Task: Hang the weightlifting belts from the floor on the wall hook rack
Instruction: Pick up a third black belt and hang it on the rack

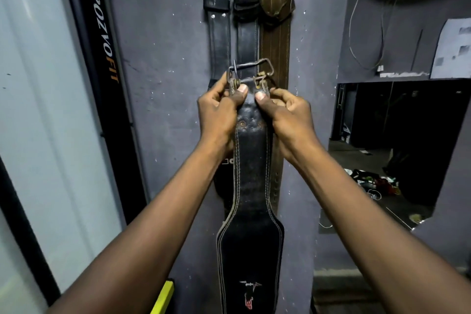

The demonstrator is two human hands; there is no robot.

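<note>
Both arms extended forward and upward; left hand (219, 109) and right hand (285, 112) closed, thumbs pressed inward, knuckles outward.

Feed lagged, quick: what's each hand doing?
Left hand: closed on the black weightlifting belt near its buckle.
Right hand: closed on the same belt.

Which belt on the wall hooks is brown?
The rightmost hanging belt, beside the two black belts. It is brown with pale stitched lines; the held belt is black too.
</note>
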